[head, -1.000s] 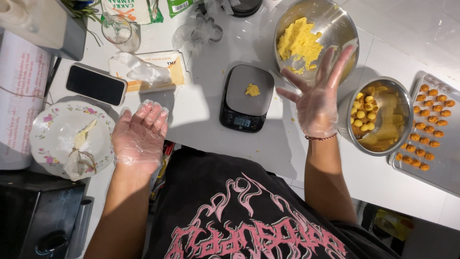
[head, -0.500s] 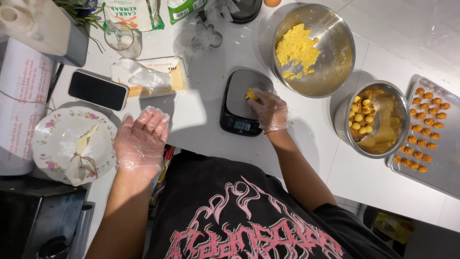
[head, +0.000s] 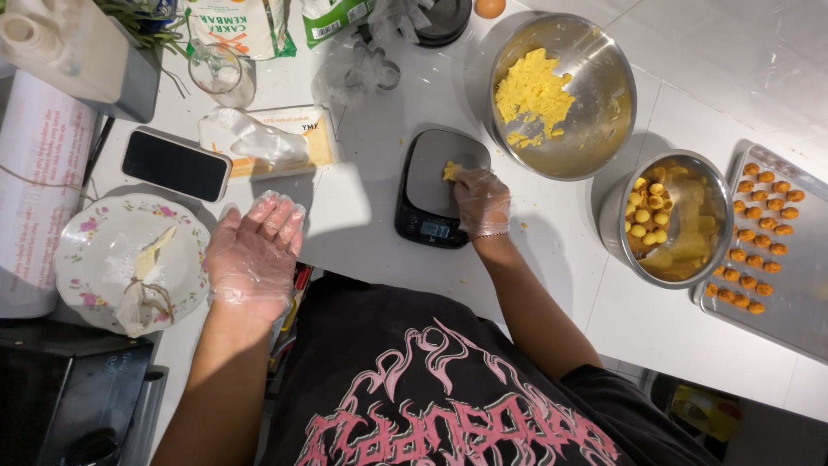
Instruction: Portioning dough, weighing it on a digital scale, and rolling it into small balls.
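Observation:
Both hands wear clear plastic gloves. My right hand [head: 481, 200] rests on a small black kitchen scale [head: 435, 185], its fingers closed around a small lump of yellow dough [head: 450, 170] on the scale's plate. My left hand [head: 254, 255] hovers palm-up over the white counter, fingers spread and empty. Behind the scale stands a large steel bowl [head: 604, 103] holding yellow dough [head: 535, 91]. To its right a smaller steel bowl [head: 703, 250] holds several small yellow balls [head: 645, 210].
A metal tray [head: 798, 267] with rows of orange-yellow balls lies at the right. A floral plate [head: 86, 250] with scraps sits at the left, with a dark phone [head: 176, 164], a block on a wrapper [head: 272, 138], a glass cup [head: 220, 73] and bags behind.
My right hand came down from open in the air near the large bowl onto the scale and closed on the dough lump. My left hand barely moved.

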